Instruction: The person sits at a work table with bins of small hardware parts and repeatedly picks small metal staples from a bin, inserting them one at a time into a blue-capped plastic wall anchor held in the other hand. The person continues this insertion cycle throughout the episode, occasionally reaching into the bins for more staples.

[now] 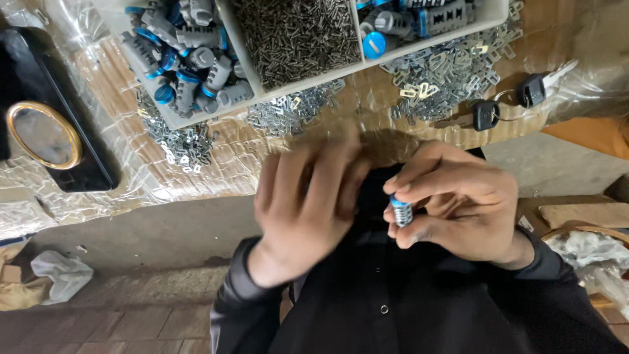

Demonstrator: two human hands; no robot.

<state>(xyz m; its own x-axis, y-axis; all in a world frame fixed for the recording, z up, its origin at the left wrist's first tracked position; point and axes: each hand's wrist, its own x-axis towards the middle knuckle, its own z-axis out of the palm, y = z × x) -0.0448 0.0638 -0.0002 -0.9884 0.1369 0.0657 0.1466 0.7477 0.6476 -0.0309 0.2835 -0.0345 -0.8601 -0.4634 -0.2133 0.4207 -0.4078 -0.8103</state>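
My right hand pinches a small grey ribbed cylinder with a blue end between thumb and fingers, held close to my chest. My left hand is blurred, back toward the camera, fingers bent and apart, just left of the cylinder; I see nothing in it. Both hands hover below the edge of a plastic-covered work surface. My dark sleeves fill the bottom of the view.
A white divided tray holds grey-and-blue cylinders on the left and right and small metal pins in the middle. Loose metal clips lie around it. Two black-headed keys rest at right. A black plaque with a gold oval sits at left.
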